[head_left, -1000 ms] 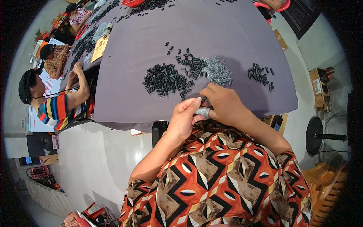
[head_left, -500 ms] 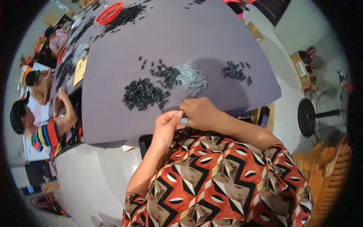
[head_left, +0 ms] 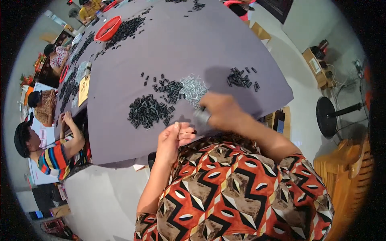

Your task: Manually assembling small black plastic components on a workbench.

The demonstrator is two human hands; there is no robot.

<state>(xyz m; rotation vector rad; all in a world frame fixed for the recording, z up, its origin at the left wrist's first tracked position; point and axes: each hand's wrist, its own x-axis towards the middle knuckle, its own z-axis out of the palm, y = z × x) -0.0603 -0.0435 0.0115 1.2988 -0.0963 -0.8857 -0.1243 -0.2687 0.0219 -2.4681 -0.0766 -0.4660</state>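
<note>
My left hand [head_left: 173, 138] is closed at the table's near edge, thumb up and fingers curled; a small dark spot shows by its fingertips, but what it holds is hidden. My right hand [head_left: 223, 111] is smeared by motion, at the near side of a heap of small clear or silvery pieces [head_left: 193, 89]. Something grey [head_left: 202, 117] shows at its thumb side. Left of the clear heap, and touching it, lies a small cluster of short black cylindrical pieces [head_left: 172, 90]. A larger black heap [head_left: 148, 111] sits beyond my left hand. Farther right is another small black group [head_left: 240, 77].
The grey-covered table [head_left: 177, 44] stretches away from me. A red basket [head_left: 108, 29] stands at the far left beside more black pieces [head_left: 128, 30]. Co-workers sit along the left, the nearest in a striped shirt [head_left: 54, 158]. A wooden chair [head_left: 341, 164] stands at right.
My hands have parted. The right has moved up and right toward the clear heap, while the left has stayed near the table edge. The view has shifted slightly.
</note>
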